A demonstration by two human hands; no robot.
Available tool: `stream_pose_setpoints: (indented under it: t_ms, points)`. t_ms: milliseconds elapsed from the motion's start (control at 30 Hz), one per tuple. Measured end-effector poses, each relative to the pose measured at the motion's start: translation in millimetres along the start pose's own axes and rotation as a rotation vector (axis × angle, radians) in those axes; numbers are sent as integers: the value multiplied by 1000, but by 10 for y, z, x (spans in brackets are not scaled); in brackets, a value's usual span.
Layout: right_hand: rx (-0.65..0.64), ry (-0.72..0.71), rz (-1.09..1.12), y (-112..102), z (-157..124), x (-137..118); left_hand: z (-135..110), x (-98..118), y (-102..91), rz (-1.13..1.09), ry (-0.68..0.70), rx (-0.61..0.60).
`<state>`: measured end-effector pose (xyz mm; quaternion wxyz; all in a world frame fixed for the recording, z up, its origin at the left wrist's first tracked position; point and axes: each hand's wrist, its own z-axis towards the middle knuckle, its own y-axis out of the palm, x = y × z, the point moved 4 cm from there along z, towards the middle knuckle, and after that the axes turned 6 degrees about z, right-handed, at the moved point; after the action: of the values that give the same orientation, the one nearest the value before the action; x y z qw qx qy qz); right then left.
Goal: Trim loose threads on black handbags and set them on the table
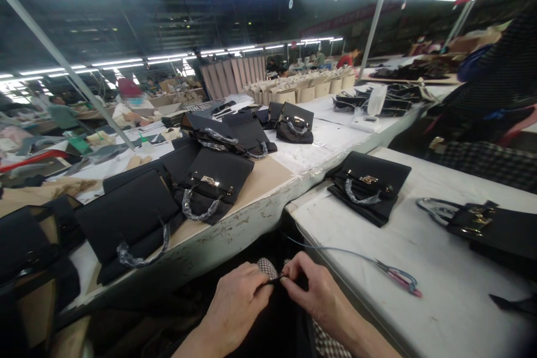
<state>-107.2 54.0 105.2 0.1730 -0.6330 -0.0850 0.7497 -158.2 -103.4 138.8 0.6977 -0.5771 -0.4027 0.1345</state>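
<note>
My left hand (237,305) and my right hand (316,291) meet low in the view, below the table edges, over my lap. Both pinch a small dark piece (277,278) between their fingertips; what it is I cannot make out. A checked fabric (268,267) shows just behind the fingers. Nearest on the white table to the right lie small thread snips (400,277) on a blue cord and a black handbag (369,185) with a gold clasp and a wrapped handle.
A long worktable (251,218) on the left carries several black handbags (212,182) with plastic-wrapped handles. Another black bag (486,226) lies at the right. A person in dark clothes (499,84) stands far right. Other workers sit in the background under strip lights.
</note>
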Motion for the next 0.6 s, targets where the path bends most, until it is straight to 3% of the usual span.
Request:
stream_pose_setpoints:
  t_ms: [233, 367, 500, 567, 600]
  points:
    - [42, 121, 102, 57, 124, 51, 144, -32, 17, -34, 18, -130]
    - [9, 185, 134, -27, 118, 45, 215, -60, -3, -17, 14, -188]
    - [36, 106, -121, -145, -320, -164, 306, -123, 4, 13, -6, -191]
    - [-44, -4, -172, -74, -659, -235, 352, -135, 45, 13, -5, -199]
    - [-25, -24, -184, -42, -825, -229, 370, -132, 64, 11, -3, -201]
